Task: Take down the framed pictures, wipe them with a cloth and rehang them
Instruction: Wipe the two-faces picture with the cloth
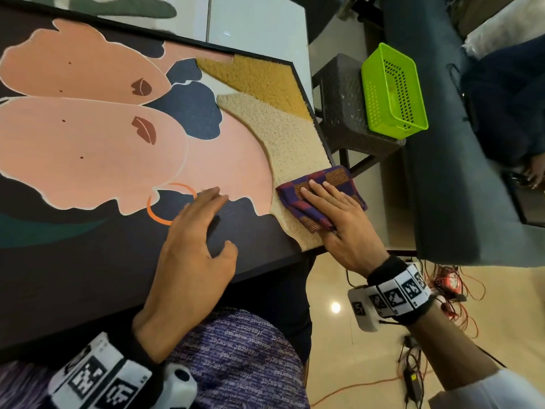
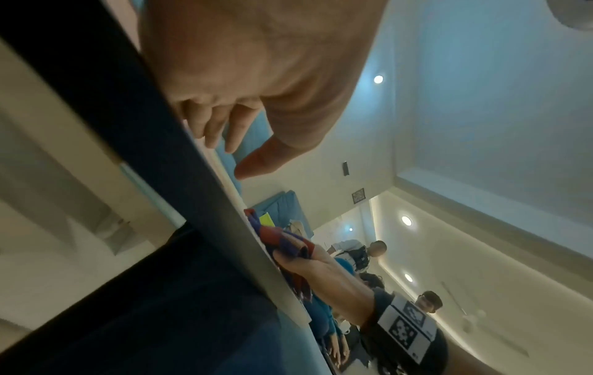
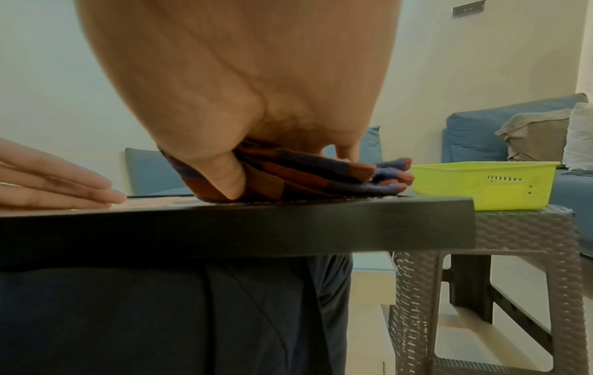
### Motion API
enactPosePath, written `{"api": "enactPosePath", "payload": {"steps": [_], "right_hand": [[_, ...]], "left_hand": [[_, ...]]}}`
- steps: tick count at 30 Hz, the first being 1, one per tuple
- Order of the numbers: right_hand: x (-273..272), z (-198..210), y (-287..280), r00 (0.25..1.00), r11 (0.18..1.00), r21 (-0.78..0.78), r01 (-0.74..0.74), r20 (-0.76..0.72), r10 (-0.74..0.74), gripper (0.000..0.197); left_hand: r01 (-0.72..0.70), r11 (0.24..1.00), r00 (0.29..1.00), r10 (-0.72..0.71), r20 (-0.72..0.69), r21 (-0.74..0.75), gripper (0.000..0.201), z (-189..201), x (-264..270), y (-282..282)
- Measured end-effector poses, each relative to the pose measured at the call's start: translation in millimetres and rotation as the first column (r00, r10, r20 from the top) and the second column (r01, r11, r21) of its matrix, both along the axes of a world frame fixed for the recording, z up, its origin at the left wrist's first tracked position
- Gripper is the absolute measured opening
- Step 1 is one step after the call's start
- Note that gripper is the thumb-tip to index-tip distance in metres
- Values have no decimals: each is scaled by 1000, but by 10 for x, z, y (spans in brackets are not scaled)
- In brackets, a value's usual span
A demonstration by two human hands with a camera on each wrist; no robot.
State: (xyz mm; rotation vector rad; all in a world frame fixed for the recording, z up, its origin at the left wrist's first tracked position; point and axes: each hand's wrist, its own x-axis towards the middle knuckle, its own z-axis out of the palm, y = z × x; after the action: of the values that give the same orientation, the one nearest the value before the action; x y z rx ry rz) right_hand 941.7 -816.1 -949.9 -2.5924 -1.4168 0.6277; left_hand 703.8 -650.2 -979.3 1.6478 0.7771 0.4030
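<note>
A large black-framed picture (image 1: 88, 143) with pink, navy and tufted beige shapes lies flat across my lap. My left hand (image 1: 203, 219) rests flat on its dark lower part, fingers spread and straight. My right hand (image 1: 327, 208) presses a folded purple and orange checked cloth (image 1: 339, 177) onto the beige tufted patch at the picture's near right corner. In the right wrist view the cloth (image 3: 304, 180) lies on the picture just inside the black frame edge (image 3: 224, 228), with my thumb pressing into its side. The left wrist view shows the cloth (image 2: 282, 241) beyond the frame edge (image 2: 160, 152).
A lime green perforated basket (image 1: 392, 93) sits on a dark woven-pattern stool (image 1: 342, 107) just right of the picture. A blue-grey sofa (image 1: 442, 143) stands further right. Orange and black cables (image 1: 448, 290) lie on the shiny floor. Other people (image 2: 426, 302) are in the room.
</note>
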Motion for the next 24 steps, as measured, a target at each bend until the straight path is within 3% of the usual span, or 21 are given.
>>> {"api": "enactPosePath", "payload": {"steps": [1, 3, 6, 8, 10, 16, 21, 24], "right_hand": [[0, -9, 1, 1000, 1000, 10, 5, -1, -5, 66], [3, -27, 2, 1000, 999, 36, 20, -14, -20, 66], [-4, -67, -27, 999, 997, 71, 37, -22, -35, 67], [-14, -99, -42, 999, 996, 79, 43, -16, -42, 67], [-22, -130, -53, 999, 994, 93, 53, -14, -52, 67], [-43, -194, -77, 997, 992, 108, 73, -7, -72, 66], [-43, -218, -73, 998, 990, 121, 66, -8, -66, 69], [-54, -211, -78, 998, 986, 154, 63, -1, -64, 67]], "left_hand": [[-25, 999, 1000, 25, 1, -28, 67, 5, 33, 36], [-137, 964, 988, 149, 36, -226, 58, 54, 139, 148], [-291, 832, 932, 358, 56, -472, 44, 134, 292, 361], [-335, 699, 890, 455, 33, -632, 37, 124, 334, 475], [-302, 517, 858, 514, 8, -801, 34, 131, 321, 552], [-125, 247, 831, 555, 34, -961, 40, 198, 185, 586], [-31, 27, 924, 382, -19, -999, 39, 333, 116, 159], [-43, -40, 947, 318, -54, -998, 41, 408, 86, 5]]}}
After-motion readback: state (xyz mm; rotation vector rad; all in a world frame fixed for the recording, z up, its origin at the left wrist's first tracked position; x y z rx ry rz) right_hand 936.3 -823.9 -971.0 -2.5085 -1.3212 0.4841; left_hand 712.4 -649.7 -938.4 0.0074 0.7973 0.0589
